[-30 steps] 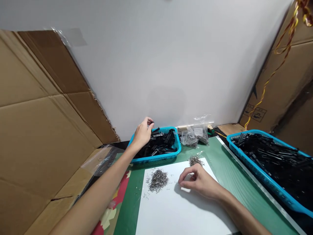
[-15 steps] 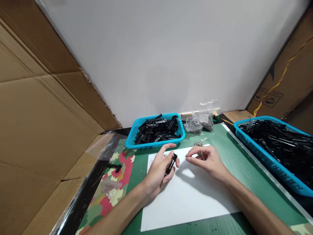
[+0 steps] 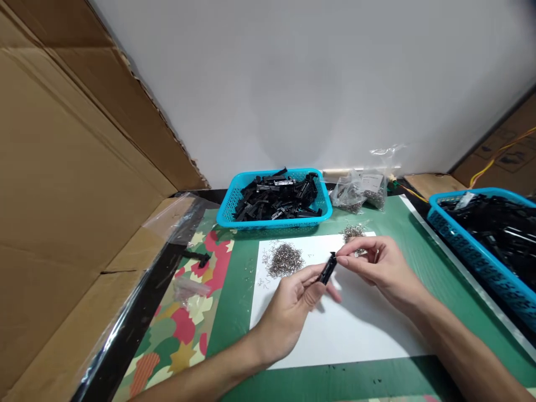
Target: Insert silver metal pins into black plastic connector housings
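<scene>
Pinched between thumb and fingers of the left hand: one black part, slim, glossy, narrow-bodied, held above the white sheet. Long axis slanting; upper end points away and toward the right hand, lower end hidden in the grip. Right thumb and forefinger pressed together at that upper end; possibly something tiny between them, too small for me to make out. Blue basket at right: cut off from my view.

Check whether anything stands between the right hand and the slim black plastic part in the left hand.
Nothing visible does. The right hand is right by the upper end of the black part, which the left hand holds; contact is unclear.
</scene>
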Demonstrator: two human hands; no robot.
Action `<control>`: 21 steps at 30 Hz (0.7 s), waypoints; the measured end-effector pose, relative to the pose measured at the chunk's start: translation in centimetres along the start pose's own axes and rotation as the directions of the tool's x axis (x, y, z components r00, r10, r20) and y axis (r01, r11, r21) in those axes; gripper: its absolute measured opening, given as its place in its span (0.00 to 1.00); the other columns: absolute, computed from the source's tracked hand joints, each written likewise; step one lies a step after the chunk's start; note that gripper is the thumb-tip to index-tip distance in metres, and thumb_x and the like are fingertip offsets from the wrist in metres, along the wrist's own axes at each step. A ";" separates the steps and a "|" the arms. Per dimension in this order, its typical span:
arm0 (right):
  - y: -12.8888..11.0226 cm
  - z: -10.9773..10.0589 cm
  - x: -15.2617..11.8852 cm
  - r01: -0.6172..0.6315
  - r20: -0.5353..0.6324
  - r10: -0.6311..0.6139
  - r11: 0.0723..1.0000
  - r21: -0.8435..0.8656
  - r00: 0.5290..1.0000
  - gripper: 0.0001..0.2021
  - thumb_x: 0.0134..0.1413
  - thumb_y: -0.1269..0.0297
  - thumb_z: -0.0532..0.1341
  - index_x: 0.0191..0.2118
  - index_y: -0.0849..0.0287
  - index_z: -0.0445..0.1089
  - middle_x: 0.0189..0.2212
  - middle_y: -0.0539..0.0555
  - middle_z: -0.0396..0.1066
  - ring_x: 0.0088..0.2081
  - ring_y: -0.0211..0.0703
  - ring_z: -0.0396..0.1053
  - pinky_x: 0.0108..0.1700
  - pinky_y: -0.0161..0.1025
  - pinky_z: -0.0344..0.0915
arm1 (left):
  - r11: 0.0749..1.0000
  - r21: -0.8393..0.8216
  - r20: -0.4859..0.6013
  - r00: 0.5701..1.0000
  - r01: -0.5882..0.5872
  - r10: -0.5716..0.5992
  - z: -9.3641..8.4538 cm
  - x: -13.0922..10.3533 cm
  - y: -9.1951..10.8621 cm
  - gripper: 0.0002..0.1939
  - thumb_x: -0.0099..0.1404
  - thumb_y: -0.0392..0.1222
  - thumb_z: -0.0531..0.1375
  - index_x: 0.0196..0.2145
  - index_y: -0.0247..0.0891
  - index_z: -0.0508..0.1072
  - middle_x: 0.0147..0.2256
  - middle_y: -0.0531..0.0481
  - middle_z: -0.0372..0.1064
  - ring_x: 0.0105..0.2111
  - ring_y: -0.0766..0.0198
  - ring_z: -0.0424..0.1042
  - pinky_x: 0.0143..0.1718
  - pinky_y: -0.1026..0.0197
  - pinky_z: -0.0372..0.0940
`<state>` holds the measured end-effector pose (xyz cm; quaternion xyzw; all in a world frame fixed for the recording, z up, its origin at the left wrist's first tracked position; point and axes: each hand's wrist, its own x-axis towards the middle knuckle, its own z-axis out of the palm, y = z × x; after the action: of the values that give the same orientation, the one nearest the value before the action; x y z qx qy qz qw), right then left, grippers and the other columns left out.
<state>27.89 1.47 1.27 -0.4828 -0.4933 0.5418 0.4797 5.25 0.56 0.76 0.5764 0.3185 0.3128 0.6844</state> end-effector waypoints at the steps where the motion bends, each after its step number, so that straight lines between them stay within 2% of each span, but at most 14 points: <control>1: -0.1 0.0 0.0 -0.017 -0.003 0.017 1.000 -0.010 1.000 0.12 0.53 0.55 0.77 0.34 0.60 0.84 0.28 0.52 0.74 0.19 0.26 0.51 0.20 0.33 0.42 | 0.997 0.080 -0.062 0.998 -0.004 0.009 -0.1 -0.1 -0.1 0.27 0.76 0.63 0.60 0.56 0.36 0.78 0.35 0.47 0.76 0.32 0.63 0.68 0.34 0.62 0.61; 4: -0.2 -0.1 0.0 -0.058 -0.003 0.058 0.998 -0.029 0.998 0.12 0.53 0.57 0.77 0.34 0.61 0.83 0.24 0.49 0.71 0.19 0.27 0.49 0.20 0.33 0.42 | 0.930 0.368 -0.165 0.984 0.002 0.063 -0.7 -0.3 0.0 0.25 0.76 0.64 0.59 0.46 0.38 0.81 0.26 0.53 0.71 0.28 0.63 0.68 0.32 0.62 0.58; 8: -0.1 -0.4 0.1 -0.094 -0.039 0.091 0.993 -0.070 0.995 0.12 0.51 0.57 0.77 0.33 0.61 0.83 0.22 0.49 0.69 0.20 0.30 0.53 0.22 0.33 0.46 | 0.671 0.741 -0.100 0.987 -0.011 0.127 -1.0 -0.3 0.4 0.25 0.80 0.57 0.57 0.31 0.39 0.80 0.22 0.56 0.72 0.24 0.64 0.69 0.32 0.61 0.55; 10: -0.2 -0.6 0.2 -0.094 -0.091 0.084 0.989 -0.113 0.992 0.12 0.50 0.57 0.77 0.33 0.62 0.83 0.23 0.50 0.70 0.22 0.32 0.57 0.24 0.34 0.50 | 0.554 0.833 -0.071 0.991 -0.003 0.112 -0.9 -0.2 0.5 0.25 0.80 0.52 0.59 0.27 0.39 0.78 0.20 0.57 0.72 0.23 0.65 0.70 0.31 0.60 0.53; 12: -0.3 -0.7 0.3 -0.092 -0.143 0.069 0.982 -0.165 0.987 0.12 0.50 0.57 0.75 0.32 0.62 0.82 0.24 0.50 0.69 0.24 0.34 0.57 0.25 0.34 0.51 | 0.491 0.871 -0.055 0.994 0.001 0.096 -0.6 -0.1 0.5 0.21 0.78 0.49 0.62 0.28 0.41 0.80 0.19 0.58 0.73 0.24 0.63 0.72 0.31 0.61 0.53; 14: -0.4 -0.7 0.4 -0.100 -0.157 0.068 0.973 -0.207 0.985 0.11 0.50 0.58 0.74 0.31 0.62 0.81 0.22 0.49 0.67 0.24 0.34 0.56 0.26 0.35 0.51 | 0.460 0.888 -0.049 0.995 0.003 0.089 -0.5 -0.1 0.3 0.15 0.76 0.49 0.65 0.32 0.42 0.83 0.20 0.58 0.75 0.25 0.62 0.74 0.31 0.61 0.53; 17: -0.5 -0.6 0.5 -0.126 -0.106 0.102 0.957 -0.260 0.989 0.10 0.49 0.59 0.72 0.30 0.62 0.80 0.20 0.45 0.60 0.23 0.33 0.54 0.26 0.35 0.50 | 0.450 0.892 -0.076 0.996 0.045 0.050 -0.5 0.0 0.2 0.14 0.70 0.53 0.70 0.32 0.42 0.83 0.20 0.58 0.76 0.23 0.62 0.72 0.31 0.61 0.53; 21: -0.2 -0.4 0.3 -0.175 -0.001 0.188 0.916 -0.361 0.982 0.09 0.51 0.61 0.70 0.31 0.62 0.81 0.20 0.45 0.59 0.24 0.34 0.55 0.26 0.35 0.52 | 0.573 0.810 -0.123 0.991 0.127 -0.046 -0.5 0.3 0.3 0.20 0.65 0.57 0.74 0.24 0.40 0.80 0.17 0.60 0.72 0.20 0.66 0.67 0.28 0.63 0.52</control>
<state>28.24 1.83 1.46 -0.5969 -0.5450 0.4925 0.3226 4.97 1.11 0.99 0.7956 0.4843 0.1227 0.3427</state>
